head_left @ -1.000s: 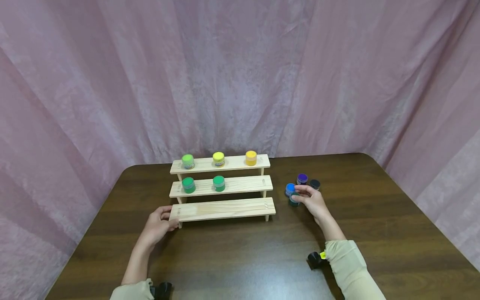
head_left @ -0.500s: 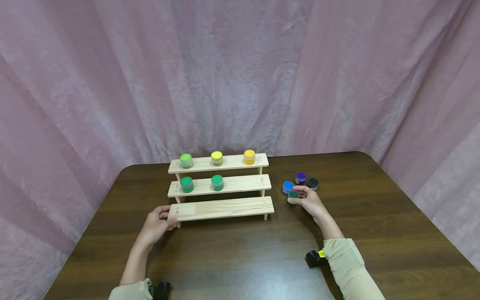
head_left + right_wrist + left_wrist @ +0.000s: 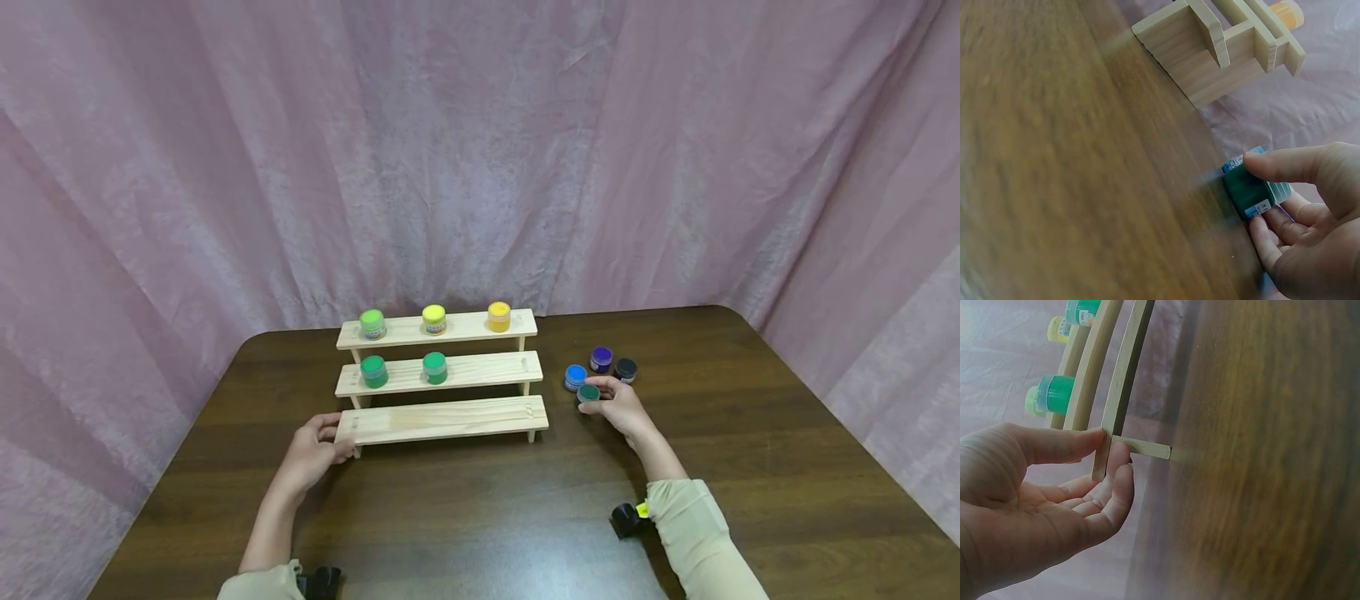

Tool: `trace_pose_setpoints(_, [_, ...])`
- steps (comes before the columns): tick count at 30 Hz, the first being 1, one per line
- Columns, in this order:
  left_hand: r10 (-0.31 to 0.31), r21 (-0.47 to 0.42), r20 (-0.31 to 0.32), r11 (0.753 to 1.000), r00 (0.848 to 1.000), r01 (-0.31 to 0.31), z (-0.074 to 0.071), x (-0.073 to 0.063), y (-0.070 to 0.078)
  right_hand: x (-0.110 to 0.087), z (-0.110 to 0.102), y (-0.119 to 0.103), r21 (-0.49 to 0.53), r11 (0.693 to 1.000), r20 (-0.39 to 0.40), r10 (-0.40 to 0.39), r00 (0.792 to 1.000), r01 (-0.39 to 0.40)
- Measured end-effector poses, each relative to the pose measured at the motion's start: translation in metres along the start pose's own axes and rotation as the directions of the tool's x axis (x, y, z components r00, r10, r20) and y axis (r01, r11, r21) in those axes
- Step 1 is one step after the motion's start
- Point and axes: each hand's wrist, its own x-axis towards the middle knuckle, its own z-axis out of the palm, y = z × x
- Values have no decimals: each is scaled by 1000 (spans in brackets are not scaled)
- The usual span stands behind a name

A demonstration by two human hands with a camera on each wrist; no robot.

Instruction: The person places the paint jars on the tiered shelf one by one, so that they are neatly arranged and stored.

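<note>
My left hand [image 3: 312,454] grips the left end of the lowest shelf of a three-tier wooden display stand [image 3: 450,419], thumb on top and fingers curled beneath in the left wrist view. Between thumb and fingers, my right hand [image 3: 620,410] holds a small dark green paint jar [image 3: 1247,190] by its sides, close over the table to the right of the stand. Its lid [image 3: 588,392] faces up in the head view. Right behind it is a blue-lidded jar [image 3: 575,377], with a purple-lidded jar [image 3: 601,359] and a black-lidded jar [image 3: 626,370] farther back.
Light green [image 3: 372,323], yellow [image 3: 433,319] and orange-yellow [image 3: 498,317] jars stand on the top shelf. Two green jars, one at the left [image 3: 373,372] and one mid-shelf [image 3: 434,367], occupy the middle shelf. A pink curtain [image 3: 480,158] hangs behind the brown table [image 3: 480,517].
My right hand has shifted the dark green jar slightly rightward relative to the blue one, and more of its lid shows. My left hand keeps its grip on the shelf end.
</note>
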Motion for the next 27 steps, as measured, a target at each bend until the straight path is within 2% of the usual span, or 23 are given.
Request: trace_pose_setpoints(27, [24,-6,3,1000,1000,-24,-1,0,-5,-3,2,-9,5,1000,-19,-12,1000,12])
